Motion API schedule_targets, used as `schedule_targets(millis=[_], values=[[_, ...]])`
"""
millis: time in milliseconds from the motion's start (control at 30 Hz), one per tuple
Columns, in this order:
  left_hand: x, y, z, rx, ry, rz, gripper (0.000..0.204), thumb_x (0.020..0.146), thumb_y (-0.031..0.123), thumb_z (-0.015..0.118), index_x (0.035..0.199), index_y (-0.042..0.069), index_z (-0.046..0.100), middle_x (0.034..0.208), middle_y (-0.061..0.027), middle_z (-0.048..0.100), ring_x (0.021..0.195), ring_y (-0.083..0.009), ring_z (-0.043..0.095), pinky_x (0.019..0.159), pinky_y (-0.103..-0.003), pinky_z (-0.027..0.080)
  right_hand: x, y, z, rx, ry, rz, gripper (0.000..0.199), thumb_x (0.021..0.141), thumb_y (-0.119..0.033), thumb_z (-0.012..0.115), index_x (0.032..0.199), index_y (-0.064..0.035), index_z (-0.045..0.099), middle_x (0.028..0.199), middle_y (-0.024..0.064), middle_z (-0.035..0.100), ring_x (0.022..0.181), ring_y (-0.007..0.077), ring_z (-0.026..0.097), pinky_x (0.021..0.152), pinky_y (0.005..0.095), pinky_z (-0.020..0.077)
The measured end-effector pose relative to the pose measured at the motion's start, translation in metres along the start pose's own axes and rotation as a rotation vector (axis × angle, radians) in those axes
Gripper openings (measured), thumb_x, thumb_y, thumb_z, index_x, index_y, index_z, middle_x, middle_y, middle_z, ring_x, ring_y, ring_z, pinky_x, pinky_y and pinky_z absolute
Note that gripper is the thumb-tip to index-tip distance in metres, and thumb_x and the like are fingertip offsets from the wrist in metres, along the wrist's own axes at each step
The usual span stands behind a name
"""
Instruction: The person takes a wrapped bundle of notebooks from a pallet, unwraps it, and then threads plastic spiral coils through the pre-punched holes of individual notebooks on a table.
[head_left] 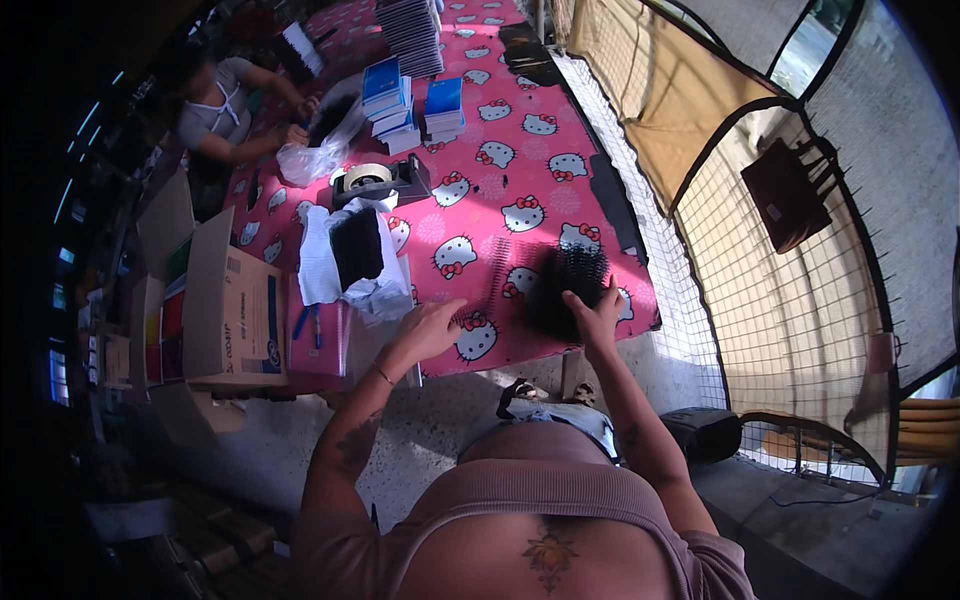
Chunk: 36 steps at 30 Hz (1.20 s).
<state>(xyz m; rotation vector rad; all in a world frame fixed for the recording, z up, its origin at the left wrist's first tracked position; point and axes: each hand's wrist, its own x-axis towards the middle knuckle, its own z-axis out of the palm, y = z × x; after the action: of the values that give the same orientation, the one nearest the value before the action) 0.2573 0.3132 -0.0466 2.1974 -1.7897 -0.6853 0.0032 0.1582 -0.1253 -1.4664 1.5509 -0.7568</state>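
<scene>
Pink cartoon-cat tablecloth (pixel 520 160); right hand (pixel 597 315) grips black spiral coils (pixel 565 290), left hand (pixel 430 330) flat, open.

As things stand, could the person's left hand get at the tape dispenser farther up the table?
Probably yes, with a stretch. The left hand rests near the table's front edge, and the tape dispenser sits beyond a white-wrapped black bundle. It would have to reach over or around that bundle; nothing else blocks it.

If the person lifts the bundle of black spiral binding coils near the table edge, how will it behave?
The bundle of black spiral binding coils probably feels light, since it looks open and wiry. It may sag or spread, as the right hand grips only one side. The round coils could roll on the smooth pink patterned tablecloth.
</scene>
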Motion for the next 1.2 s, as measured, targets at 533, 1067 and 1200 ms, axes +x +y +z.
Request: schedule_targets(millis=[533, 1067, 1200], values=[[-0.009, 0.007, -0.002, 0.027, 0.035, 0.01, 0.042, 0.083, 0.011, 0.056, 0.124, 0.003, 0.059, 0.114, -0.0223, 0.065, 0.104, -0.0398, 0.062, 0.092, -0.046, 0.049, -0.008, -0.079, 0.08, -0.789, -0.691, -0.966, 0.033, 0.082, -0.008, 0.061, 0.114, -0.0132, 0.061, 0.127, 0.0221, 0.048, 0.101, 0.0387, 0.064, 0.087, 0.0476, 0.0505], [-0.032, 0.02, -0.004, -0.119, 0.131, -0.103, 0.035, 0.083, 0.013, 0.06, 0.117, 0.004, 0.063, 0.106, -0.0197, 0.067, 0.097, -0.0398, 0.065, 0.083, -0.048, 0.051, -0.004, -0.106, 0.042, -0.801, -0.623, -1.198, 0.051, 0.069, -0.009, 0.074, 0.116, -0.0103, 0.055, 0.119, 0.0096, 0.057, 0.107, 0.0297, 0.062, 0.091, 0.0429, 0.047], [-0.042, 0.04, -0.028, -0.16, 0.282, -0.132, 0.033, 0.084, 0.013, 0.065, 0.115, 0.004, 0.063, 0.105, -0.0182, 0.067, 0.096, -0.0389, 0.065, 0.081, -0.046, 0.051, -0.007, -0.118, 0.019, -0.694, -0.532, -1.216, 0.045, 0.069, -0.009, 0.072, 0.112, -0.0098, 0.057, 0.114, 0.0089, 0.058, 0.105, 0.0285, 0.062, 0.091, 0.0414, 0.0464]])
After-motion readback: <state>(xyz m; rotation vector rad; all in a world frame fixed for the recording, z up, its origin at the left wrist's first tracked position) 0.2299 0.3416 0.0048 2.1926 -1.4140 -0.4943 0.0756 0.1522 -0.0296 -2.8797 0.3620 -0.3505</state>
